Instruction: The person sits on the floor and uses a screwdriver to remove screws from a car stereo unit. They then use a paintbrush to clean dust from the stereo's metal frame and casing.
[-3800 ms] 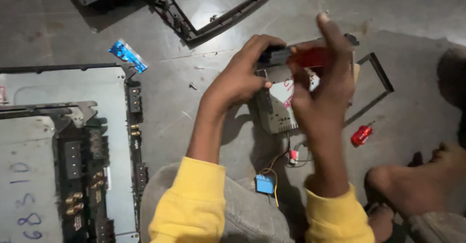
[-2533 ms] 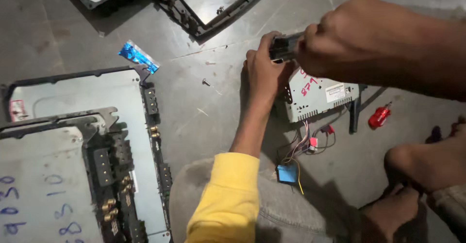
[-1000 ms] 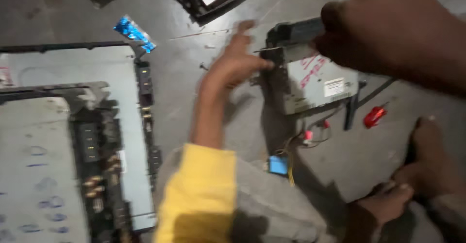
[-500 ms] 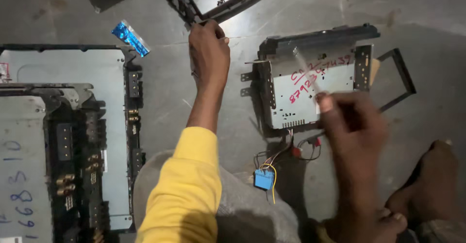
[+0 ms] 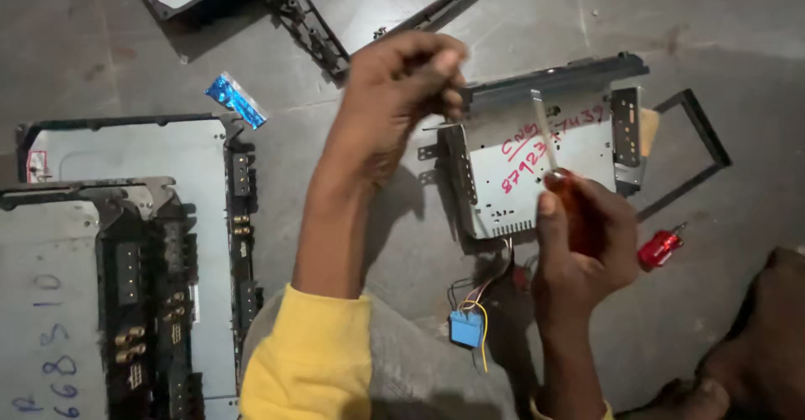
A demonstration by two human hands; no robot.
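Moved: the left hand [image 5: 394, 93] has come back from the black frame [image 5: 377, 9] at the top to the left edge of the metal radio box [image 5: 537, 160]; the right hand [image 5: 583, 244] has risen to the box's lower edge.
Left arm: yellow sleeve [image 5: 310, 361], forearm stretched up over the floor [image 5: 109, 59], wrist bent.
Right arm: rises from the bottom edge, hand upright.
Hidden: the left fingers pinch together on something too small to make out; the screwdriver's handle is mostly covered by the palm.
Fingers: the right fingers wrap a red-handled screwdriver [image 5: 553, 156], shaft slanting up across the box.
Box: flat on the floor, wires and a blue plug [image 5: 466, 328] trailing below; a small red screwdriver [image 5: 661, 248] lies to its right.
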